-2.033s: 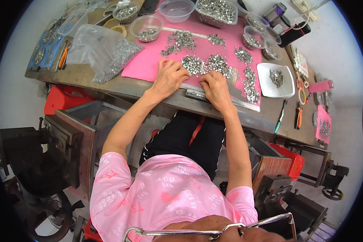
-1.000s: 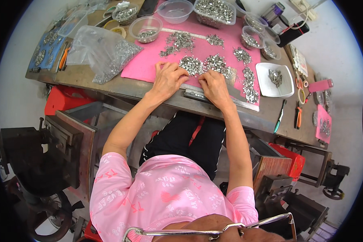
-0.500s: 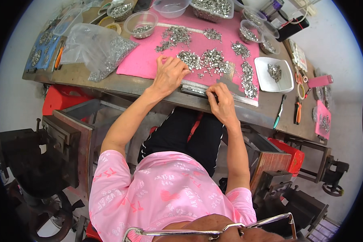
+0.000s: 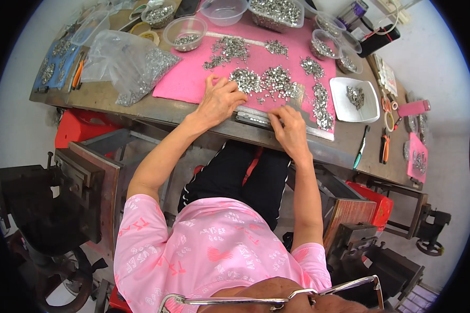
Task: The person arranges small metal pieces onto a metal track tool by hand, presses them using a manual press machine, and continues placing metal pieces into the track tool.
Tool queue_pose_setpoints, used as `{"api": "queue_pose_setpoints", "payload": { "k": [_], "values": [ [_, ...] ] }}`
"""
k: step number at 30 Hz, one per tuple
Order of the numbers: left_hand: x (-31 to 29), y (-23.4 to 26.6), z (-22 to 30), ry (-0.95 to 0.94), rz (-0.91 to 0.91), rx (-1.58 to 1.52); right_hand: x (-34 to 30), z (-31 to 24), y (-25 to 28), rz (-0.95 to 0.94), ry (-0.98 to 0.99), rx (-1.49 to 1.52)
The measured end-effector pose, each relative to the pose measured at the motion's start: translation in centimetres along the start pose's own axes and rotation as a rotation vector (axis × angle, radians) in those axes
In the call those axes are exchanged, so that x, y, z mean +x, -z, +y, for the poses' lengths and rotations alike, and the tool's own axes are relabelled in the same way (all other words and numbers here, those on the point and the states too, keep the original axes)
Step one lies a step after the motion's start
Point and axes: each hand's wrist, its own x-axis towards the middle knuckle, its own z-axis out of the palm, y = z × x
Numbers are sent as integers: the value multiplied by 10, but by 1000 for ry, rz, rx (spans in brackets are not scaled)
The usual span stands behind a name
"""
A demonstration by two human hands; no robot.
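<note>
Along the table's near edge lies a narrow dark bar (image 4: 253,119) with a row of shiny small pieces in it. My left hand (image 4: 220,101) is closed in a pinch just above the bar's left end, beside a heap of small silvery metal pieces (image 4: 245,80); what its fingertips hold is hidden. The fingers of my right hand (image 4: 290,128) are bent together at the bar's right end, and anything between them is too small to make out. A second heap of metal pieces (image 4: 278,82) lies beyond, on the pink mat (image 4: 188,78).
A clear bag of metal pieces (image 4: 130,68) rests left of the mat. On the right are a white square tray (image 4: 369,107), a toothbrush (image 4: 361,147) and orange-handled pliers (image 4: 384,147). Plastic tubs, including a round one (image 4: 185,32), line the far side.
My right hand has shifted slightly right and its fingers have drawn closer together at the bar's end. My left hand stays almost in place, still pinched by the heap.
</note>
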Motion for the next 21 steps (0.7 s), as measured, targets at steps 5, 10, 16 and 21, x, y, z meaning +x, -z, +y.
{"api": "queue_pose_setpoints", "payload": {
  "k": [5, 10, 16, 21],
  "values": [
    [3, 3, 3, -14, -16, 66, 24, 6, -31, 26, -37, -184],
    [2, -1, 11, 67, 8, -63, 32, 7, -45, 19, -80, -252],
    [4, -4, 43, 186, 21, -438, 33, 13, -30, -23, -142, -7],
    [-1, -19, 64, 118, 33, -487, 24, 28, -11, 58, 65, -238]
  ]
}}
